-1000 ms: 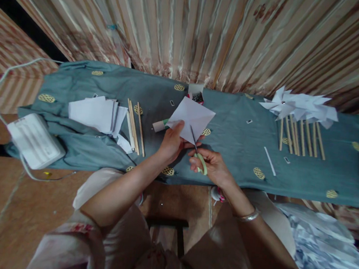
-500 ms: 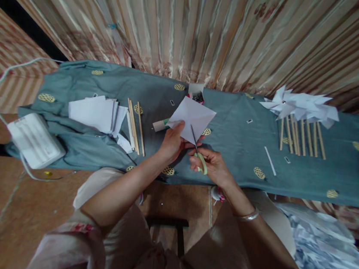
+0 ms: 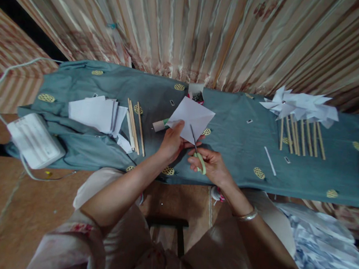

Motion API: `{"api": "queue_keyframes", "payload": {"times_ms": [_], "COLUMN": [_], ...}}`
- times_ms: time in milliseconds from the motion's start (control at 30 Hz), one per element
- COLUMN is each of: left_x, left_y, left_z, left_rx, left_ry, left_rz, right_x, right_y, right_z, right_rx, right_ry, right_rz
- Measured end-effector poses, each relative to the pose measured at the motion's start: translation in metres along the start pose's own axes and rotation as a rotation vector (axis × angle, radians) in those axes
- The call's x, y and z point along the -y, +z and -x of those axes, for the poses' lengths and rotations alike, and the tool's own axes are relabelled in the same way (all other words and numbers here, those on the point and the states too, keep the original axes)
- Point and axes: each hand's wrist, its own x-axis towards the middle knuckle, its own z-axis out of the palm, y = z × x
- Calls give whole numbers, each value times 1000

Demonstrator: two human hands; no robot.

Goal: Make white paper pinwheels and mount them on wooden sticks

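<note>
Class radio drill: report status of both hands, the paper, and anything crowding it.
Left hand pinching white paper sheet; right hand holding green-handled scissors. Blade over sheet's near corner. Close by: open box beyond sheet, white-and-green tube beside left hand.

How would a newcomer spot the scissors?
Find the long, teal-draped table. Near its middle, the right hand holds the scissors at a white paper sheet. Pale green handles and a dark blade set them apart from that plain sheet.
</note>
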Motion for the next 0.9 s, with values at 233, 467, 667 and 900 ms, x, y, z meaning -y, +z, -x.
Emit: {"api": "queue_keyframes", "payload": {"times_ms": [233, 467, 667, 900], "left_x": [0, 1, -11, -19], "left_y": [0, -2, -7, -15], "left_z": [0, -2, -8, -16], "left_rx": [-10, 6, 4, -14], "left_ry": [6, 4, 52, 139], "left_rz": [0, 5, 12, -37], "right_x": [1, 3, 13, 32], "right_y": [0, 0, -6, -47], "right_z": [-1, 2, 10, 18], "right_rx": [-7, 11, 115, 109], "right_ry": [13, 28, 31, -24], "right_rz": [1, 26, 110, 179]}}
